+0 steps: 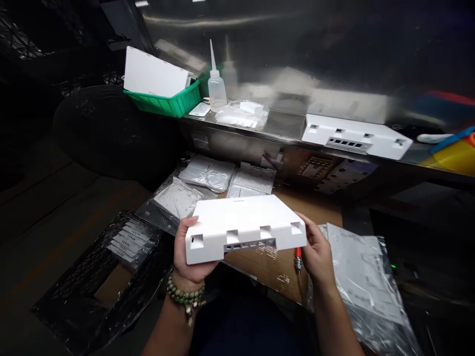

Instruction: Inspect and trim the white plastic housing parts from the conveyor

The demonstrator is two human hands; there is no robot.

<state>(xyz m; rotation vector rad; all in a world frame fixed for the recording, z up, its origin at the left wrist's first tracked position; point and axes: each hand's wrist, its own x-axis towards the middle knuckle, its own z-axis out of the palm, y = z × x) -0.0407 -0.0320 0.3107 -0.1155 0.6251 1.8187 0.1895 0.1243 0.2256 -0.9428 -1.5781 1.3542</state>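
A white plastic router housing (237, 217) is held up in front of me between both hands. Its long edge facing me has square recesses and a recessed strip of ports. My left hand (187, 252), with a beaded bracelet on the wrist, grips the left end, thumb on top and fingers underneath. At the right end, my right hand (315, 249) is closed round the corner; some of its fingers are hidden behind the housing. A red-handled tool (298, 259) lies on the cardboard just beside my right hand.
Cardboard (274, 269) covers the bench, with bagged white plastic parts (206, 173) behind and more bagged panels (367, 267) at right. The metal shelf (285, 123) carries a green bin (163, 103), a squeeze bottle (217, 89) and another white housing (356, 136). A black crate (148, 291) stands at lower left.
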